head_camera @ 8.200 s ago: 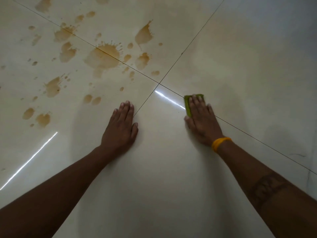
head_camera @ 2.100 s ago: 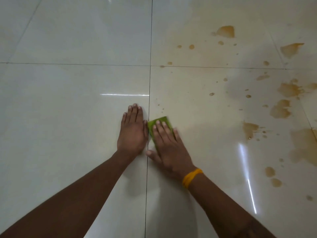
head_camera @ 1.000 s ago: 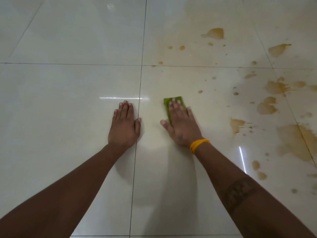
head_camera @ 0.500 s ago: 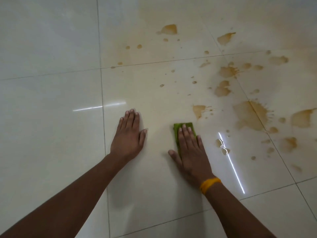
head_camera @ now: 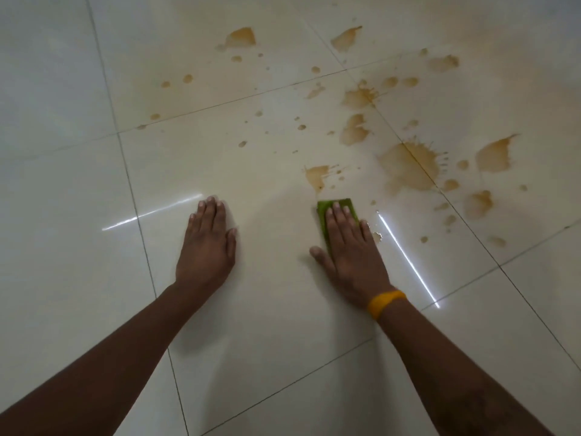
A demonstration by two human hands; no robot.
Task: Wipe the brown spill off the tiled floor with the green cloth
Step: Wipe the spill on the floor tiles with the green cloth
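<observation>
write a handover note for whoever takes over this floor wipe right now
Left hand: flat on the floor, holding nothing.
Right hand: fingers straight, pressing the cloth to the tile.
Spill: brown splats ahead and right of the cloth; nearest splat just beyond its front edge.
Done: tile under the hands looks clean.
Left: nearly all the spill.

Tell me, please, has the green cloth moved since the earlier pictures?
Yes. The green cloth under the right hand has slid rightward, from beside the grout line to just below the nearest brown splash.
</observation>
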